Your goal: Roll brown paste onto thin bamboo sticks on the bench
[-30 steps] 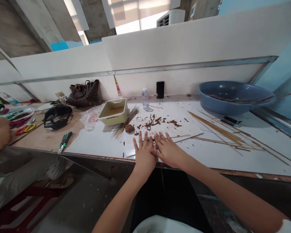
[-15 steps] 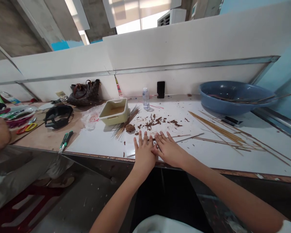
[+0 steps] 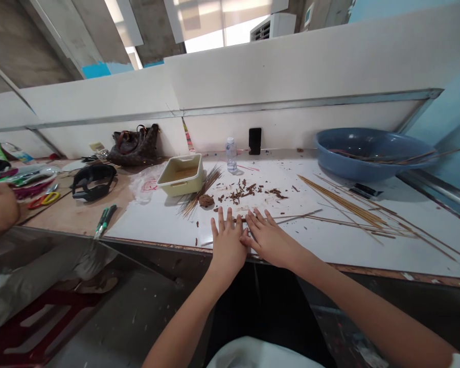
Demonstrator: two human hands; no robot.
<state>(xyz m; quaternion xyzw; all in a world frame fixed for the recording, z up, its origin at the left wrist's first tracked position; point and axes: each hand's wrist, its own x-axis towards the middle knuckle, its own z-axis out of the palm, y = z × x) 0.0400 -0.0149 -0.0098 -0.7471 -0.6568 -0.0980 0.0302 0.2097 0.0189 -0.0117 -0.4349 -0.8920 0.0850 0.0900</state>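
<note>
Rightward, thin bamboo sticks (image 3: 329, 222) were laid lengthwise, tips toward the right hand (image 3: 269, 239), not the left hand (image 3: 227, 245); both were kept flat, open, grasping nothing.

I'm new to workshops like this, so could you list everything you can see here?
Blue basin: 1, blue, far right, sticks inside
Long sticks: many, tan, right of the hands
Short sticks: a bunch, tan, beside the tray
Tray: 1, cream, centre-left
Water bottle: 1, clear, near the wall
Phone: 1, black, upright against the wall
Brown chips: many, brown, above the hands
Handbag: 1, dark brown, against the wall, left
Scissors: 1 pair, red and yellow, far left
Co-worker's hand: 1, far left
Left hand, right hand: 2, flat on the white bench top, side by side
</note>
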